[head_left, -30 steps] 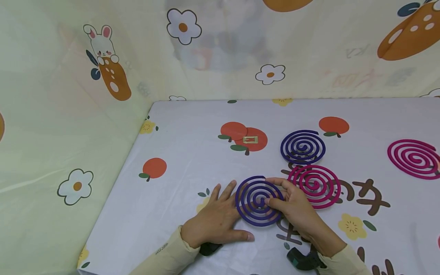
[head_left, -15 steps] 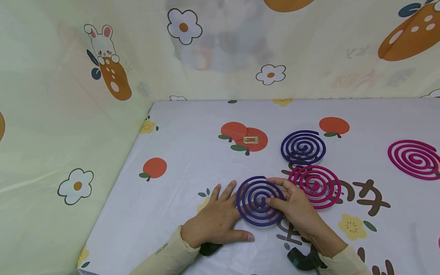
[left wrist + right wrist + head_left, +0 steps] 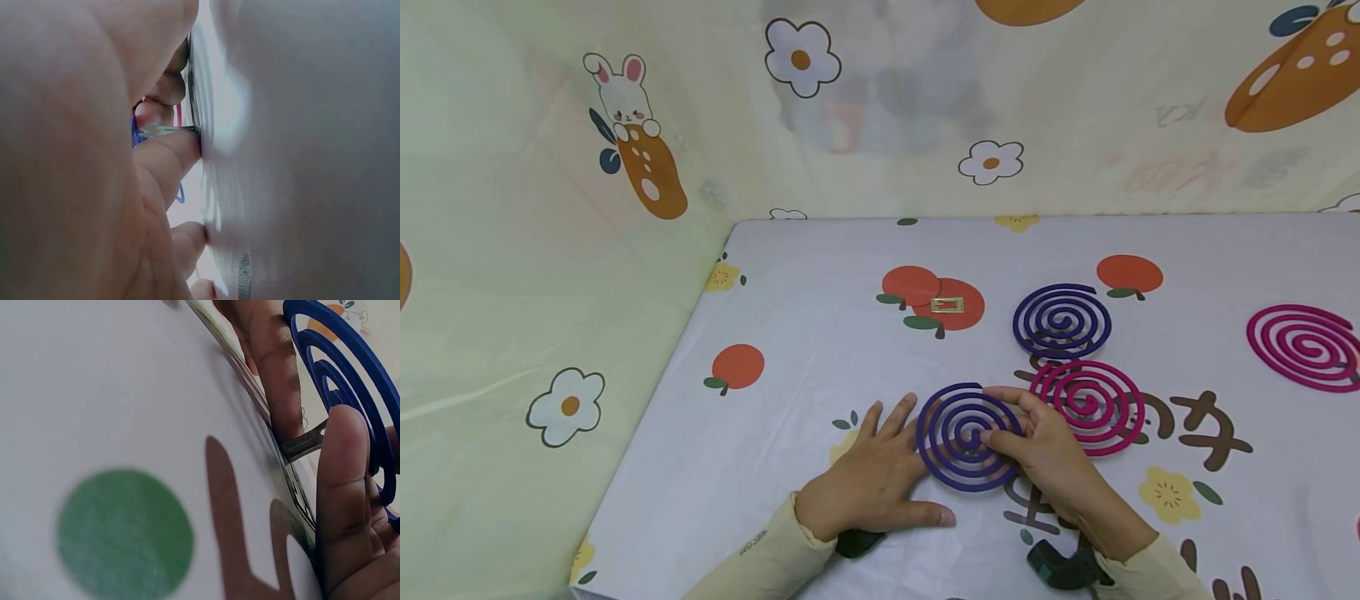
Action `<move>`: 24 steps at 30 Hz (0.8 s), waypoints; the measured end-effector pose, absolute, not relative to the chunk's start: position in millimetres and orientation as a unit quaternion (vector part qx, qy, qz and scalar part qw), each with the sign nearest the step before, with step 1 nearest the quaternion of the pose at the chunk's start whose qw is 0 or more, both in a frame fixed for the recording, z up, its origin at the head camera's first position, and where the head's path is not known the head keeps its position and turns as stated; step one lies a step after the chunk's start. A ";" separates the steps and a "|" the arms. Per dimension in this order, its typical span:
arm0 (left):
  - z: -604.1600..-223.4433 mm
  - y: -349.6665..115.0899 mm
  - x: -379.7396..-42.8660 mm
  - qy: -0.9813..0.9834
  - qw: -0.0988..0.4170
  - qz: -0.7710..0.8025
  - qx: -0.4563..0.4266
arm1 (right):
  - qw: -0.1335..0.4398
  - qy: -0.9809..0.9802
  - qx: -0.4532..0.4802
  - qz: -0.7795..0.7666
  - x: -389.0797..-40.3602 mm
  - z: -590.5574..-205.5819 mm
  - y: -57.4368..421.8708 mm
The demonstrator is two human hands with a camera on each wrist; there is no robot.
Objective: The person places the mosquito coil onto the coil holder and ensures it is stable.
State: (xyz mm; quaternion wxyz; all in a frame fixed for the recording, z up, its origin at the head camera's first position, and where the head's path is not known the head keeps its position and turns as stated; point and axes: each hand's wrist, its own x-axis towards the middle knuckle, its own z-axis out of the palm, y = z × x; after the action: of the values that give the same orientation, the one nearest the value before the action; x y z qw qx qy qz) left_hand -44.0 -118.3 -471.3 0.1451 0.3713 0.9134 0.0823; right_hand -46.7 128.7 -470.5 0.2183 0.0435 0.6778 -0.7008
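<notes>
My right hand point(image 3: 1037, 446) pinches a dark blue mosquito coil point(image 3: 972, 435) near its centre, thumb on top and other fingers at its right side. In the right wrist view the coil point(image 3: 372, 353) stands at a thin metal stand point(image 3: 303, 445) that rises from the table; whether the two are joined I cannot tell. My left hand point(image 3: 876, 479) lies palm down with fingers spread, partly under the coil. The left wrist view has one of its fingers point(image 3: 165, 156) touching the metal stand point(image 3: 165, 130) near the table.
A pink coil point(image 3: 1088, 403) lies just right of my right hand, and a second blue coil point(image 3: 1062, 321) behind it. Another pink coil point(image 3: 1310, 342) lies at the far right. A small brass-coloured metal stand point(image 3: 947, 305) lies flat farther back on the printed tablecloth point(image 3: 805, 317).
Both hands stay almost still. The blue coil in my right hand has shifted by a hair, its near edge slightly higher in the view.
</notes>
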 end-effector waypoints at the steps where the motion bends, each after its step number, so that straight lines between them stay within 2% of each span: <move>1: -471.4 -118.2 -44.0 0.914 0.144 0.081 0.372 | 0.218 0.677 0.044 -0.702 -46.7 -470.7 128.8; 24: -470.8 -118.4 -43.8 0.913 0.155 0.090 0.365 | 0.232 0.691 0.038 -0.684 -46.9 -469.9 130.6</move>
State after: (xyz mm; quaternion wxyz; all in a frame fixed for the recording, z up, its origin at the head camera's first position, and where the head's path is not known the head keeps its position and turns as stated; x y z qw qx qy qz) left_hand -43.8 -118.4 -470.8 0.1545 0.3654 0.9135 0.0903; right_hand -46.9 130.6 -469.9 0.2325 0.0376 0.6908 -0.6836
